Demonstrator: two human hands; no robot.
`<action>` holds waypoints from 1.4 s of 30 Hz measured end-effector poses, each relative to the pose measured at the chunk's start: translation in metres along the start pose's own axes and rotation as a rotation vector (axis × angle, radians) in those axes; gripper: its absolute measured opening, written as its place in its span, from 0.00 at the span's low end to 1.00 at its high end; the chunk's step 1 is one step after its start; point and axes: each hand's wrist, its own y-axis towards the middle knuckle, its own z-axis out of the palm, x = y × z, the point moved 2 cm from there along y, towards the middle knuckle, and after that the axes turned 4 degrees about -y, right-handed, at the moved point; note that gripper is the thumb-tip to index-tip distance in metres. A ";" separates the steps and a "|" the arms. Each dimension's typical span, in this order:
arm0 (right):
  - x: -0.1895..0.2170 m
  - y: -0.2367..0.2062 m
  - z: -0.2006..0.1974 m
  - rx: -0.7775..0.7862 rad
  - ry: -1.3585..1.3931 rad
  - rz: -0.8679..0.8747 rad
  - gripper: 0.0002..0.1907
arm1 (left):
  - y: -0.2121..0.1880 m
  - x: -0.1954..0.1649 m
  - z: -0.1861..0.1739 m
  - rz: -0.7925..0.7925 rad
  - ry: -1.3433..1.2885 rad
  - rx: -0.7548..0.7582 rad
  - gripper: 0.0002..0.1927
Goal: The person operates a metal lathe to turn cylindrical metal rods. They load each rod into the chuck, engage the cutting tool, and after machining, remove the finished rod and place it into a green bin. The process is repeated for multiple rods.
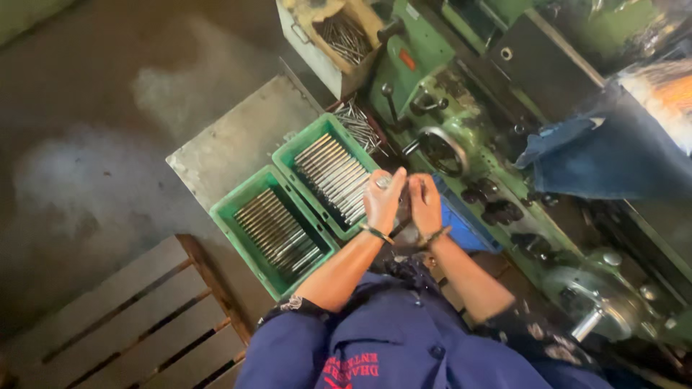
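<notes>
Left hand (382, 202) pinches a small shiny metal piece (383, 182) at its fingertips; right hand (425, 204), fingers curled together, rests alongside. Both hover beside two green rectangular plastic crates (288, 155) of grey steel rods (335, 176), before a green lathe (425, 68).

Two crates (277, 230) (331, 176) of rods sit side by side left of the lathe (461, 144), a pallet (137, 317) farther left.

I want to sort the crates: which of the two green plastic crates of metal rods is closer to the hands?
The upper-right green plastic crate, beside the left hand; the other crate lies farther left.
</notes>
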 end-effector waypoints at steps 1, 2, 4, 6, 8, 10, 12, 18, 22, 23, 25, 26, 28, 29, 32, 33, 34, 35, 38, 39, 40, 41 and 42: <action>-0.006 -0.003 -0.001 0.037 0.161 0.161 0.12 | -0.001 -0.004 0.000 -0.038 0.123 0.051 0.19; -0.011 -0.009 -0.006 0.022 0.223 0.265 0.12 | -0.004 -0.006 -0.002 -0.089 0.244 0.100 0.20; -0.023 -0.022 -0.016 -0.007 0.345 0.473 0.11 | -0.011 -0.009 -0.002 -0.099 0.344 0.205 0.21; -0.035 -0.031 -0.027 -0.141 0.368 0.471 0.10 | -0.017 -0.003 0.002 -0.004 0.308 0.319 0.22; -0.046 -0.039 -0.040 -0.234 0.342 0.402 0.10 | -0.027 0.019 0.006 -0.225 0.177 0.469 0.26; -0.051 -0.042 -0.050 -0.275 0.263 0.265 0.10 | -0.037 0.044 0.005 -0.293 0.156 0.612 0.25; -0.056 -0.043 -0.066 -0.478 0.389 0.332 0.08 | -0.044 0.068 -0.001 -0.200 0.255 0.744 0.21; -0.053 -0.052 -0.117 -0.573 0.416 0.390 0.10 | 0.019 0.087 -0.056 0.360 0.983 0.479 0.22; -0.057 -0.073 -0.118 -0.536 0.382 0.383 0.11 | 0.066 0.081 -0.058 0.318 1.188 0.355 0.29; -0.059 -0.078 -0.116 -0.521 0.391 0.387 0.11 | 0.070 0.079 -0.057 0.382 1.180 0.345 0.29; -0.063 -0.090 -0.114 -0.486 0.409 0.396 0.12 | 0.069 0.077 -0.057 0.446 1.153 0.354 0.29; -0.064 -0.094 -0.115 -0.491 0.406 0.396 0.12 | 0.066 0.076 -0.059 0.447 1.134 0.373 0.29; -0.067 -0.099 -0.118 -0.494 0.401 0.397 0.11 | 0.061 0.069 -0.065 0.533 1.071 0.372 0.29; -0.068 -0.100 -0.120 -0.500 0.397 0.394 0.11 | 0.059 0.066 -0.071 0.615 1.026 0.352 0.30; -0.072 -0.100 -0.124 -0.513 0.381 0.400 0.10 | 0.062 0.059 -0.109 0.674 0.898 0.177 0.27; -0.073 -0.101 -0.125 -0.518 0.372 0.410 0.10 | 0.063 0.060 -0.129 0.656 0.862 0.096 0.25; -0.074 -0.101 -0.125 -0.520 0.361 0.424 0.09 | 0.063 0.063 -0.149 0.670 0.819 -0.078 0.23; -0.074 -0.101 -0.123 -0.505 0.363 0.422 0.09 | 0.061 0.067 -0.174 0.682 0.779 -0.254 0.22; -0.071 -0.102 -0.118 -0.455 0.367 0.426 0.09 | 0.064 0.079 -0.244 0.362 0.910 -0.418 0.13; -0.070 -0.102 -0.116 -0.434 0.363 0.431 0.09 | 0.060 0.085 -0.256 0.221 1.017 -0.303 0.13; -0.068 -0.100 -0.113 -0.416 0.361 0.430 0.09 | 0.056 0.091 -0.266 0.082 1.111 -0.181 0.14; -0.068 -0.099 -0.110 -0.394 0.363 0.425 0.09 | 0.051 0.097 -0.272 -0.059 1.196 -0.053 0.15; -0.066 -0.097 -0.107 -0.377 0.364 0.419 0.10 | 0.044 0.101 -0.274 -0.012 1.306 0.096 0.17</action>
